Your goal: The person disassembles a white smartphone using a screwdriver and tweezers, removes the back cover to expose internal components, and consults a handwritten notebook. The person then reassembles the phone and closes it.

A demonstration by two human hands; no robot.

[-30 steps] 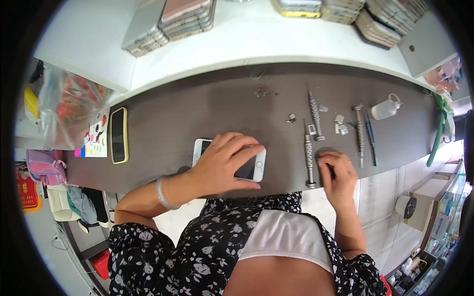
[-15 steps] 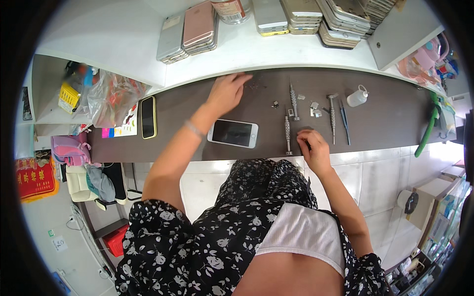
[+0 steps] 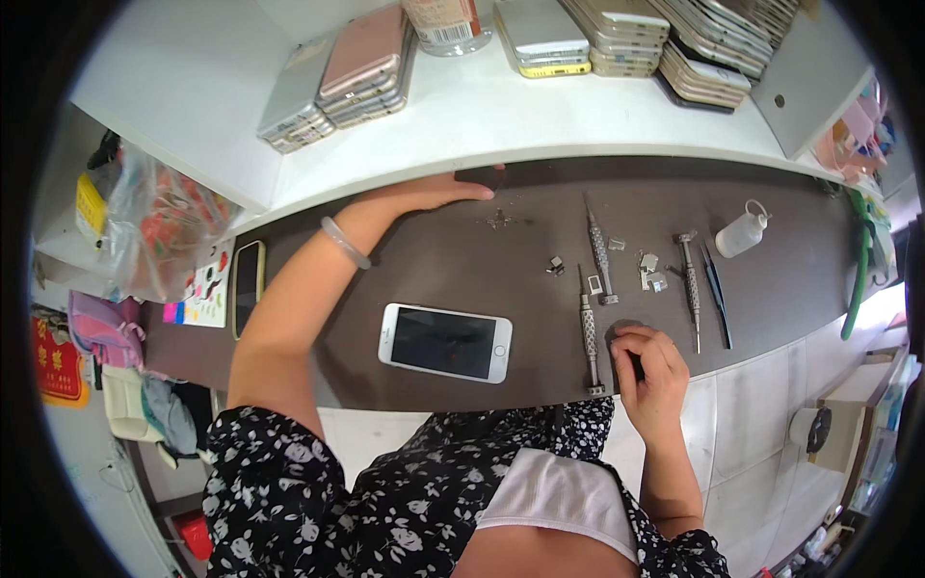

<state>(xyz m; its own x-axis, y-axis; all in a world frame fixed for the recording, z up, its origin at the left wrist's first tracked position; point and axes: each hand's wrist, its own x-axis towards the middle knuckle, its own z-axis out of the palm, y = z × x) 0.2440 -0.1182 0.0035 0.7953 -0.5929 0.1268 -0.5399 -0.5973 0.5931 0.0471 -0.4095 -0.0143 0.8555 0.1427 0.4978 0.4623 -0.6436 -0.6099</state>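
Nearby, tiny bits (image 3: 499,221) beside spread left hand (image 3: 438,191); screwdriver (image 3: 589,332) by curled right hand (image 3: 657,371), contents unclear.

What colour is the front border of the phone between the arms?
White on that phone, seen best in the head view.

Toward the body from the fingers of the left hand (image 3: 438,193): white-framed rectangular glass-fronted phone (image 3: 445,343), screen black. Just below the same fingertips: tiny dark scraps (image 3: 499,222) on the dark grey-brown flat tabletop (image 3: 540,318). Behind those fingers, at the wrist: pale-grey translucent round bangle (image 3: 345,243). Just left of the fingers of the right hand (image 3: 659,382): silver-grey slender metal screwdriver (image 3: 589,332), handle in a fine repeating texture. Beyond and right of these fingers: blue-and-dark slim metal tweezers (image 3: 718,294); farther out, whitish translucent plastic bottle (image 3: 740,236). Below both hands' fingers: black loose fabric garment (image 3: 385,491), patterned with pale grey-white flowers and leaves.
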